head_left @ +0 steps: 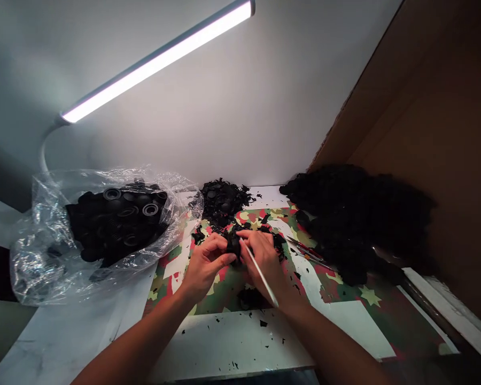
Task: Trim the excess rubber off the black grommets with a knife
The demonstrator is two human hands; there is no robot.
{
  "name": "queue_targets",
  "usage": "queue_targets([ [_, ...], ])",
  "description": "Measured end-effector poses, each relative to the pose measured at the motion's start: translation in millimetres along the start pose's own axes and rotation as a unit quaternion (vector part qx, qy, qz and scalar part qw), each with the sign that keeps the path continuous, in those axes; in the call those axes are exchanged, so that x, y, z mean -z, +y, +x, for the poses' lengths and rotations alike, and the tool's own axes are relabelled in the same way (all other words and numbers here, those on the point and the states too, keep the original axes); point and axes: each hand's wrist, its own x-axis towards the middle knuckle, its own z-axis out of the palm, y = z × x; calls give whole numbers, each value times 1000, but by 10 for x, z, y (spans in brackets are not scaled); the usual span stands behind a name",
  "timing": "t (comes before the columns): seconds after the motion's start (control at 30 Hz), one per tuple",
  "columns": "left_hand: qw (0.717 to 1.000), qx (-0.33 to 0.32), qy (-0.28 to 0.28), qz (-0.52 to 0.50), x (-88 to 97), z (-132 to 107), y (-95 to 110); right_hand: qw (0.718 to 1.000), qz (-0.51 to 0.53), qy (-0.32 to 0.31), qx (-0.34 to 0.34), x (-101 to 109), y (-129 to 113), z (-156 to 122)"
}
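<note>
My left hand (205, 263) and my right hand (265, 255) meet over a camouflage-patterned mat (336, 299). Between their fingertips they pinch a small black rubber part (233, 245). My right hand also grips a thin white stick-like tool (260, 275), its tip at the black part and its shaft running back toward my wrist. Black scraps (279, 243) lie scattered under and around both hands.
A clear plastic bag (44, 246) of black ring-shaped parts (118, 219) sits at the left. A heap of black trimmings (223, 199) lies behind the hands, and a big black pile (356, 219) at the right. A lit lamp bar (160, 59) hangs overhead. A cardboard wall (436, 117) stands right.
</note>
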Motion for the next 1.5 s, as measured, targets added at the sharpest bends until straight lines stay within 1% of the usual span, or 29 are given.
queue_targets([
  [0.03, 999, 8, -10, -32, -4, -8, 15, 999, -36, -15, -34, 3, 91, 23],
  [0.07, 997, 30, -16, -73, -5, -11, 25, 995, -67, -43, -68, 18, 189, 46],
  [0.17, 976, 119, 1, -180, 3, 6, 23, 990, -83, -56, -104, 107, 426, 99],
  [0.23, 963, 161, 21, -216, 8, 29, -1, 991, -58, -32, -114, 165, 467, 120],
  [0.3, 957, 177, 31, -228, 11, 47, -35, 994, -6, 7, -113, 203, 404, 136],
  [0.33, 958, 178, 31, -222, 14, 51, -52, 994, 28, 25, -105, 215, 344, 142],
  [0.37, 964, 172, 30, -203, 17, 52, -68, 993, 64, 37, -94, 225, 275, 146],
  [0.43, 983, 129, 27, -125, 30, 45, -88, 988, 128, 40, -72, 242, 135, 144],
  [0.5, 997, 64, 25, -24, 46, 36, -87, 981, 183, 23, -62, 260, 29, 126],
  [0.57, 999, 13, 18, 46, 59, 31, -70, 973, 222, -4, -58, 280, -27, 98],
  [0.6, 998, 3, 11, 61, 63, 32, -60, 970, 235, -14, -56, 289, -38, 84],
  [0.67, 997, 8, -4, 74, 70, 39, -47, 967, 249, -17, -41, 303, -41, 68],
  [0.77, 994, 11, -11, 108, 79, 58, -50, 972, 232, -19, -4, 302, -47, 76],
  [0.83, 990, -7, -8, 140, 83, 67, -58, 976, 210, -53, 12, 277, -69, 89],
  [0.9, 986, -23, -9, 165, 80, 67, -66, 977, 195, -90, 11, 226, -98, 90],
  [0.93, 984, -27, -13, 176, 76, 62, -69, 977, 189, -98, 8, 193, -109, 85],
  [1.0, 979, -27, -23, 200, 60, 42, -74, 981, 170, -90, 0, 119, -121, 64],
  [1.13, 971, -33, -44, 232, 1, -15, -62, 992, 110, -49, -23, 2, -121, 30],
  [1.27, 959, -94, -40, 263, -50, -48, -22, 987, 130, -61, -68, -39, -136, 47],
  [1.33, 954, -117, -37, 275, -53, -44, -9, 987, 130, -57, -80, -50, -153, 62],
  [1.5, 950, -134, -51, 279, -34, -3, 22, 989, 110, -33, -92, -115, -240, 53],
])
